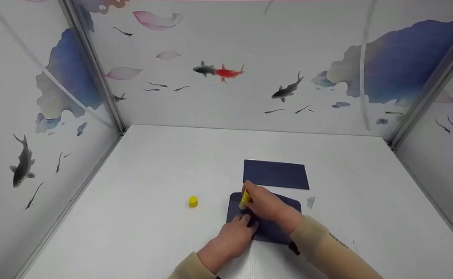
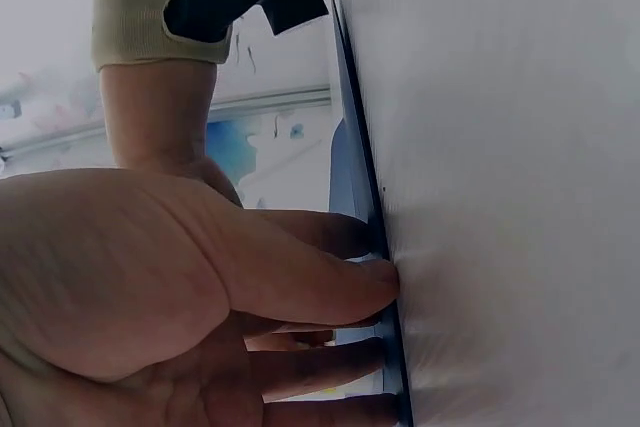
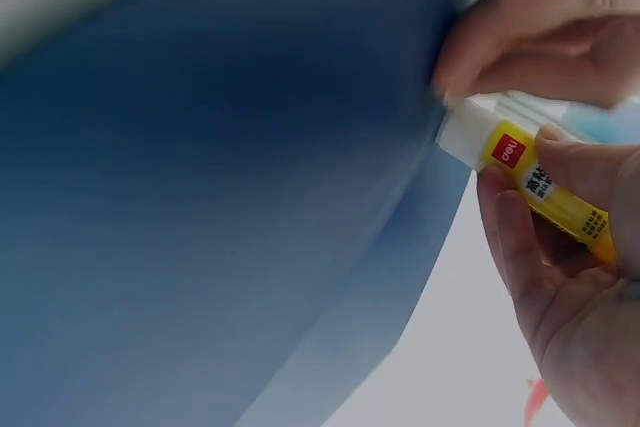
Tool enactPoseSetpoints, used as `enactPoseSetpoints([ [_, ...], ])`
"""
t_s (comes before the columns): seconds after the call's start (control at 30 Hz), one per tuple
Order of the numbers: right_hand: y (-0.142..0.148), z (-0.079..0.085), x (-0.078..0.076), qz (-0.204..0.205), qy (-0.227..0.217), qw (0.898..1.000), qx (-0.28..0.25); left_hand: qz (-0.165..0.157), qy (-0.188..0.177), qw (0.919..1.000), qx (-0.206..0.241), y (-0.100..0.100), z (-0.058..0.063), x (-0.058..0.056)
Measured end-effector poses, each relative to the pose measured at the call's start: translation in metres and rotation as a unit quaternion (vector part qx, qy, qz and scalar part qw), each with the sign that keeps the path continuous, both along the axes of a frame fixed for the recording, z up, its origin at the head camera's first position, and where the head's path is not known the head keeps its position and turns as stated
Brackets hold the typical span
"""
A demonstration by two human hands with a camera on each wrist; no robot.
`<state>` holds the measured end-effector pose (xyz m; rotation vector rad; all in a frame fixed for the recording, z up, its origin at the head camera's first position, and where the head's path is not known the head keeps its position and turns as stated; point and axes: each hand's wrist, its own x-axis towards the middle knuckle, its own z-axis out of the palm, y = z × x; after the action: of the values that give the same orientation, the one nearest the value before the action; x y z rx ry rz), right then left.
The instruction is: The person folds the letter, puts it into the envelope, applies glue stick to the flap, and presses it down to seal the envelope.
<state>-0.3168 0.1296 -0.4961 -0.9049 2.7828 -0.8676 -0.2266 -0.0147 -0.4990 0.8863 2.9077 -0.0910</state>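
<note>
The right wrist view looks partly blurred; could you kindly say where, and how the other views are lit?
Right wrist: blue sheet blurred, glue stick lettering sharper; left wrist: dim, left hand shaded; head: fairly even light across the white table.

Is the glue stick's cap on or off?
Off: the yellow cap sits on the table, away from the glue stick that the right hand holds, white end bare.

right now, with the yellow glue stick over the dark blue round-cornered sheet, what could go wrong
The dark blue round-cornered sheet could slip if the left hand presses too lightly. Glue from the yellow cylindrical glue stick might smear that nearby hand. The small round yellow cap, set apart, could get knocked away.
</note>
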Motion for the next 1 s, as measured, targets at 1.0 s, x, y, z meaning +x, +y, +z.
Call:
enactPoseSetpoints([
  [1.0,-0.022,0.002,-0.009,0.019,-0.009,1.000,-0.007,0.015,-0.032,0.9992,0.019,-0.001,0.003,0.000],
])
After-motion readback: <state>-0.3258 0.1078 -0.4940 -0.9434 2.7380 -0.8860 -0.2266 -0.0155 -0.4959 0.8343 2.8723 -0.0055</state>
